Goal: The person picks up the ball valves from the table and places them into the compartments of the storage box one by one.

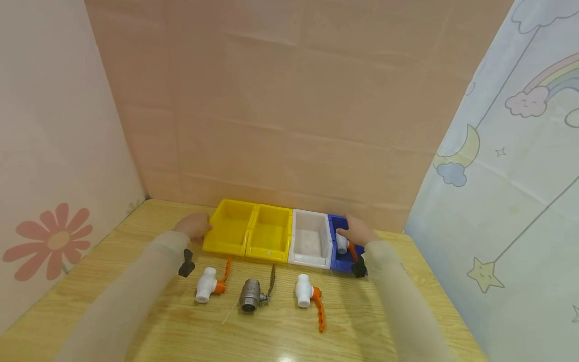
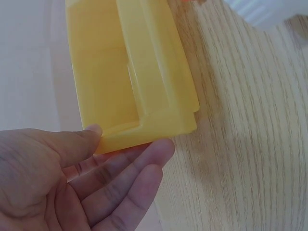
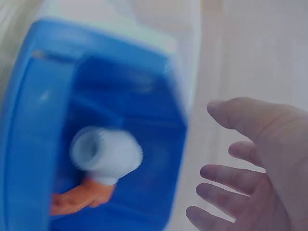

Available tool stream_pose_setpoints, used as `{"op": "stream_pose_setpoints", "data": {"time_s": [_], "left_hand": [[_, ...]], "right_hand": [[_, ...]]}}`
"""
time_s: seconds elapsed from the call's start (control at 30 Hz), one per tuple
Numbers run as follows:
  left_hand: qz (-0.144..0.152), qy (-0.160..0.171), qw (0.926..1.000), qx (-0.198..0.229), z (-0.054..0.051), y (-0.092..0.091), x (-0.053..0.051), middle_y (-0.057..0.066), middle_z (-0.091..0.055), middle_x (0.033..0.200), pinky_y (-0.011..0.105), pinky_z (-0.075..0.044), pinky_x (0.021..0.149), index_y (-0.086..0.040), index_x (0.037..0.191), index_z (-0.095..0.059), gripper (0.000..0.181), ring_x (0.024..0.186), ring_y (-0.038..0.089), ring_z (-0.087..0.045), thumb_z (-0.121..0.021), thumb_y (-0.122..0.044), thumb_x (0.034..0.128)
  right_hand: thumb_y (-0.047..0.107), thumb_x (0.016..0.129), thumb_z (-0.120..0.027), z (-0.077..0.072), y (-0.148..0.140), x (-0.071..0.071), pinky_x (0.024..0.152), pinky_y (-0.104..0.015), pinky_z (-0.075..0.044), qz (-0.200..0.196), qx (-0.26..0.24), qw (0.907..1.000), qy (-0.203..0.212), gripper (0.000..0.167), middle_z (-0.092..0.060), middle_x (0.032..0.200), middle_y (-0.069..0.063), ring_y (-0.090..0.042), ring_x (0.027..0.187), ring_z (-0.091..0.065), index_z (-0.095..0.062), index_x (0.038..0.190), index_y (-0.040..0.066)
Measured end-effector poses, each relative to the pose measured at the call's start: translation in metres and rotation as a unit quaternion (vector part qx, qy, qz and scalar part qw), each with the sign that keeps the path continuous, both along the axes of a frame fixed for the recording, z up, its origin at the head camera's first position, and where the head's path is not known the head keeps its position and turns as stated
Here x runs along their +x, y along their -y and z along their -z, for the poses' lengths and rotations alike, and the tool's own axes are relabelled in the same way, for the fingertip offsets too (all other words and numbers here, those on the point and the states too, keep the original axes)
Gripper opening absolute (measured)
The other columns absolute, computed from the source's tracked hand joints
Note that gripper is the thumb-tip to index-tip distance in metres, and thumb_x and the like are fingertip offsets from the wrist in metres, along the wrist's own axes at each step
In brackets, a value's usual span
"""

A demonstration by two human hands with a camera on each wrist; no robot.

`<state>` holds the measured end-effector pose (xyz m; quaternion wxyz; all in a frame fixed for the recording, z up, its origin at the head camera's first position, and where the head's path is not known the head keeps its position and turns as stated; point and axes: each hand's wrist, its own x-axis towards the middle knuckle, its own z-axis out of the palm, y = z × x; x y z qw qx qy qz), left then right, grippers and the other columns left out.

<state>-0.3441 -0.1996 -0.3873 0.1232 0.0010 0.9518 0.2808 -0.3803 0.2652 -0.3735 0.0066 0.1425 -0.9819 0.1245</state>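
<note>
My left hand [image 1: 193,226] is at the left end of a row of joined plastic bins. In the left wrist view its thumb lies on the rim of the leftmost yellow bin [image 2: 98,77], and the fingers are under the outer side, pinching the edge. At the other end is the blue bin [image 3: 29,125], holding a white plastic ball valve [image 3: 115,153] with an orange lever. My right hand [image 3: 260,159] is beside that bin with its fingers spread and nothing between them; a gap shows between them in the right wrist view.
Between the end bins are a second yellow bin [image 1: 270,226] and a white bin [image 1: 312,236]. In front lie a white valve [image 1: 206,285] with an orange lever, a metal ball valve [image 1: 250,295], and another white valve [image 1: 303,290]. A draped backdrop [image 1: 280,100] stands behind.
</note>
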Motion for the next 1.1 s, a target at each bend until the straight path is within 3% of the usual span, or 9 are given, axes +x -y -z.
{"op": "stream_pose_setpoints", "data": {"time_s": [0.17,0.37,0.53,0.83,1.1], "left_hand": [[0.003,-0.007,0.9999,-0.006,0.001,0.001,-0.002,0.019,-0.060,0.104,0.031,-0.055,0.064,0.008,0.131,-0.045,0.039,0.074,0.021,-0.060,-0.049,-0.014,0.1001],[0.009,-0.017,0.9997,-0.015,0.002,0.003,-0.004,0.014,-0.059,0.091,0.030,-0.053,0.060,0.006,0.119,-0.051,0.029,0.069,0.021,-0.060,-0.050,-0.015,0.0991],[0.008,-0.016,0.9998,-0.011,0.003,0.002,-0.003,0.015,-0.060,0.093,0.030,-0.054,0.060,0.009,0.128,-0.048,0.037,0.068,0.021,-0.060,-0.050,-0.014,0.0995],[0.006,-0.014,0.9998,-0.014,0.002,0.000,-0.002,0.019,-0.060,0.103,0.030,-0.054,0.061,0.010,0.136,-0.041,0.044,0.069,0.020,-0.060,-0.049,-0.014,0.0999],[0.006,-0.011,0.9998,-0.013,0.004,0.001,-0.004,0.019,-0.060,0.103,0.030,-0.054,0.062,0.010,0.136,-0.041,0.044,0.070,0.020,-0.059,-0.049,-0.014,0.1004]], "right_hand": [[0.020,0.095,-0.060,-0.017,0.010,0.012,0.108,-0.056,-0.034,-0.026,-0.028,0.9986,-0.036,0.062,-0.045,0.139,-0.033,-0.047,0.129,-0.043,-0.035,0.141,-0.011],[0.022,0.095,-0.060,-0.037,0.027,0.035,0.106,-0.055,-0.036,-0.050,-0.046,0.9963,-0.052,0.062,-0.047,0.140,-0.028,-0.044,0.129,-0.045,-0.035,0.144,-0.005],[0.025,0.096,-0.060,-0.044,0.040,0.057,0.105,-0.053,-0.039,-0.076,-0.037,0.9943,-0.065,0.056,-0.051,0.138,-0.023,-0.039,0.127,-0.049,-0.041,0.142,-0.001],[0.029,0.095,-0.062,-0.022,0.063,0.096,0.101,-0.044,-0.046,-0.157,-0.004,0.9856,-0.062,0.049,-0.054,0.139,-0.007,-0.027,0.126,-0.053,-0.050,0.138,0.009],[0.029,0.095,-0.063,0.000,0.075,0.119,0.095,-0.039,-0.050,-0.211,0.012,0.9773,-0.010,0.047,-0.055,0.137,-0.005,-0.024,0.121,-0.057,-0.051,0.137,0.014]]}}
